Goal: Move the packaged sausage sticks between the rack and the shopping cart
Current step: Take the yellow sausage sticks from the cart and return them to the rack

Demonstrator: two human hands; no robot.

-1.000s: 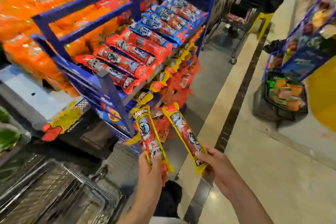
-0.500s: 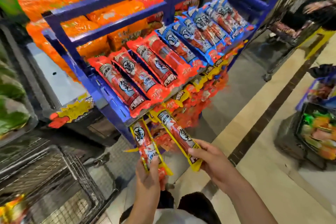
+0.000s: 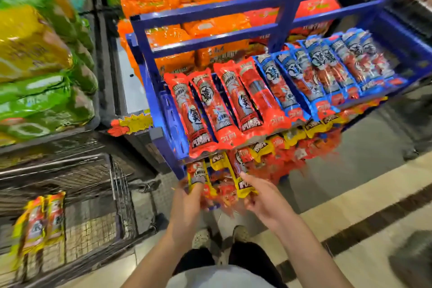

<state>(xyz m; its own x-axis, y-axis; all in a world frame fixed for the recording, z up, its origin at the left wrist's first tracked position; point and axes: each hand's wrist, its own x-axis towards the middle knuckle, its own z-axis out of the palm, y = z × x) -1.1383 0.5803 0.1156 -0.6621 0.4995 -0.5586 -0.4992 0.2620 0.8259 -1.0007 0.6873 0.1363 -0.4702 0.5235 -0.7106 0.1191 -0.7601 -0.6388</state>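
- The person stands square to the blue rack (image 3: pixel 210 10), shoes pointing at its foot. The shopping cart (image 3: pixel 121 196) is close on their left, so both are within reach without a step.
- The left hand (image 3: pixel 187 206) grips the left pack (image 3: pixel 198 176), a yellow-edged sausage stick, by its lower end. The thumb lies across the front and the fingers curl behind. Holding it by the tail leaves the top end free to go in under the shelf.
- The right hand (image 3: pixel 264 199) holds the right pack (image 3: pixel 242 177) much the same way, its lower end pinched between thumb and fingers. The forefinger runs along the side, which looks meant to steer it.
- Both packs point up and away from the person. Their top ends are tucked just under the front lip of the top shelf, in among the lower-tier packs (image 3: pixel 292 140), which hang in a crowded yellow and red row.
- I judge the hands are working at that lower tier, one pack apiece so neither snags the other. Whether the packs are going on or coming off I cannot tell.
- Two cart packs (image 3: pixel 39 224) of the same yellow kind lie side by side on the cart's wire floor.
- On the top shelf the red packs (image 3: pixel 210 105) and blue packs (image 3: pixel 327 70) lie slanted with their label ends towards the aisle, easy to read and slide out.
- The crowding below could catch a pack's crimped edge.
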